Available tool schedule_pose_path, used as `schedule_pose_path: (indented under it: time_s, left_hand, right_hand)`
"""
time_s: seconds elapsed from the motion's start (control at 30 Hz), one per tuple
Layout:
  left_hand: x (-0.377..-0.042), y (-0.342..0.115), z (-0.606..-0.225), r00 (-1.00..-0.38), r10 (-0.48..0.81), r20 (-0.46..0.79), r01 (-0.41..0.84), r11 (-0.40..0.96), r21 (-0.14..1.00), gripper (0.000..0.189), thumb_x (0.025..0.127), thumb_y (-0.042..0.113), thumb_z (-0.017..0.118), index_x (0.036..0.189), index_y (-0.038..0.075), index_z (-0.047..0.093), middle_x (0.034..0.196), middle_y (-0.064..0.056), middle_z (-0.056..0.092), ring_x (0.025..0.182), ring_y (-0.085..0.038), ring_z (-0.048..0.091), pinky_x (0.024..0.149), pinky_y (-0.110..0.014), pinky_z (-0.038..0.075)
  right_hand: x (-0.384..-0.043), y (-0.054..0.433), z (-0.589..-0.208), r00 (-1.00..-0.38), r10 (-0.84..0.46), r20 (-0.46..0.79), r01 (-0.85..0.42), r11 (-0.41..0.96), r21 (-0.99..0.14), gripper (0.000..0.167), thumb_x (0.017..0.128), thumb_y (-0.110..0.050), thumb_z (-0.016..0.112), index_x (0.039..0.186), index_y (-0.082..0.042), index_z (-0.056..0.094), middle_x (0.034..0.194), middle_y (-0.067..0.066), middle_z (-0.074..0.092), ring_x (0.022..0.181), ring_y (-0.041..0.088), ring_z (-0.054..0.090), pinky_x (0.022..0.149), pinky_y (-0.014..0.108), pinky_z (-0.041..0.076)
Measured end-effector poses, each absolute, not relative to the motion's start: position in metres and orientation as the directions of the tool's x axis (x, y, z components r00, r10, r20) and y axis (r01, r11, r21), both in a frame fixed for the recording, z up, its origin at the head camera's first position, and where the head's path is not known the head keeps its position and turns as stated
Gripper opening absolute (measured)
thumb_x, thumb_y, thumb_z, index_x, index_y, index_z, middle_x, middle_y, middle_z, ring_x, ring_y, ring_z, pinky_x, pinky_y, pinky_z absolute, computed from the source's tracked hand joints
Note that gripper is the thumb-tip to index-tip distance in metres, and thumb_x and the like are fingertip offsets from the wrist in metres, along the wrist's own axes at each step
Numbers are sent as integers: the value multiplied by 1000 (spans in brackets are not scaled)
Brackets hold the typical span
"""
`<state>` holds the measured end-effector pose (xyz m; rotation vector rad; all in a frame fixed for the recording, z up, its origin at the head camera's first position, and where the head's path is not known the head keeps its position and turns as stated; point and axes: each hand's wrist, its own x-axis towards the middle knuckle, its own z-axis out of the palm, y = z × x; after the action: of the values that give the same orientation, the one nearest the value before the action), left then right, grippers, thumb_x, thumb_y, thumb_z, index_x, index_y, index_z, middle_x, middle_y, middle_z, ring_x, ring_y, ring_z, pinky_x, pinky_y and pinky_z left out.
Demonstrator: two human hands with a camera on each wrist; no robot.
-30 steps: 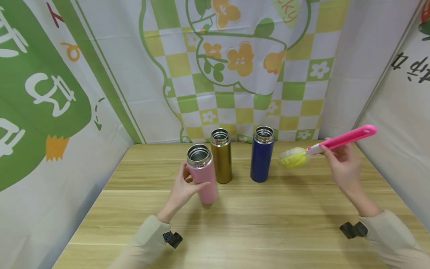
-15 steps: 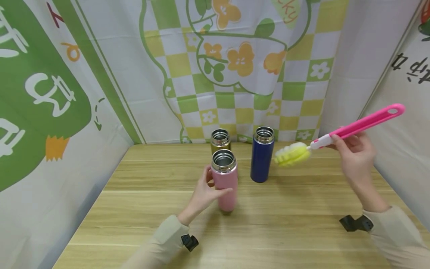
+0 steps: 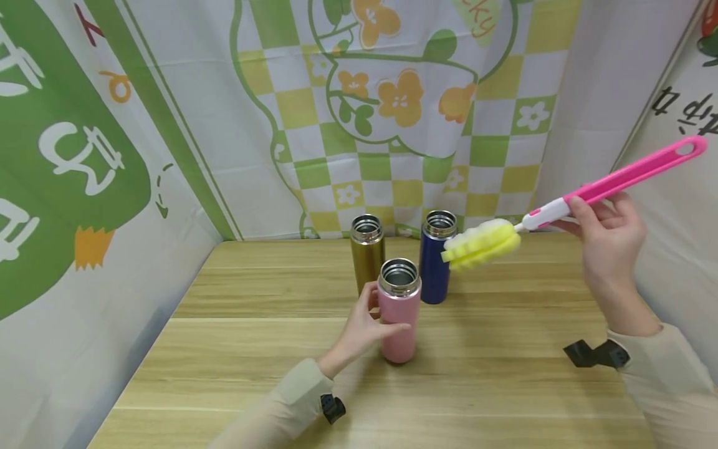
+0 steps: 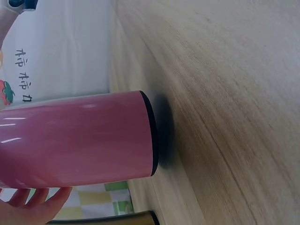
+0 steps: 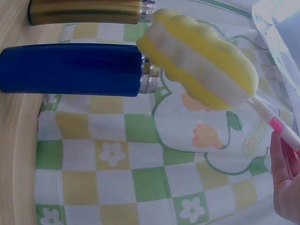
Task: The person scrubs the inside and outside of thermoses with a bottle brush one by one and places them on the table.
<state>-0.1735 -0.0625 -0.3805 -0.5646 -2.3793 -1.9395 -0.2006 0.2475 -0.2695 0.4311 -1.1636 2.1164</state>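
Note:
In the head view my left hand grips a pink bottle around its side. The bottle stands upright, its mouth open at the top. Seen from the left wrist, the bottle's black base hovers slightly over the tabletop, with a dark shadow beside it. My right hand holds a bottle brush by its pink handle. The brush's yellow and white sponge head points left and down, in front of the blue bottle. In the right wrist view the sponge overlaps that bottle's neck.
A gold bottle without a lid stands at the back of the wooden table, left of the blue one. Behind them hangs a checked, printed cloth. White printed cloth walls rise at both sides.
My left hand has carried the pink bottle right and nearer, past the gold bottle. My right hand has raised the brush and moved right, while the sponge head has shifted a little left and up.

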Motion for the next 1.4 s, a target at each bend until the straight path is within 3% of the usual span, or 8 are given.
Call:
schedule_pose_path:
  time_s: [0.2,0.6,1.0,1.4]
  left_hand:
    - [-175,-58,-380,-934,284,217,262,130,956,69,65,0,75,121,2,35,112,-18,49,98,-31,52,83,-41,45]
    - [-179,-55,-386,-931,301,206,257,141,956,69,65,1,75,121,3,34,111,-16,49,98,-28,52,82,-40,45]
    - [-197,-59,-411,-923,333,192,256,162,953,73,66,10,77,124,9,32,114,-12,48,101,-24,51,84,-36,45]
    - [-180,-61,-387,-915,354,191,269,185,945,70,68,5,75,122,3,31,115,-17,47,103,-29,50,86,-42,43]
  right_hand:
    - [-204,240,-255,-746,386,543,-666,-410,-623,28,73,9,64,97,15,51,79,20,62,71,27,64,62,37,50]
    - [-212,218,-233,-779,299,551,-623,-467,-628,25,74,8,64,96,12,53,78,21,63,67,28,64,63,39,49]
    - [-218,193,-221,-781,133,610,-600,-430,-674,20,78,8,60,97,10,53,79,17,64,67,24,64,60,37,50]
    - [-223,177,-217,-806,34,592,-578,-264,-772,22,79,2,61,101,3,56,83,11,66,71,19,64,62,34,51]
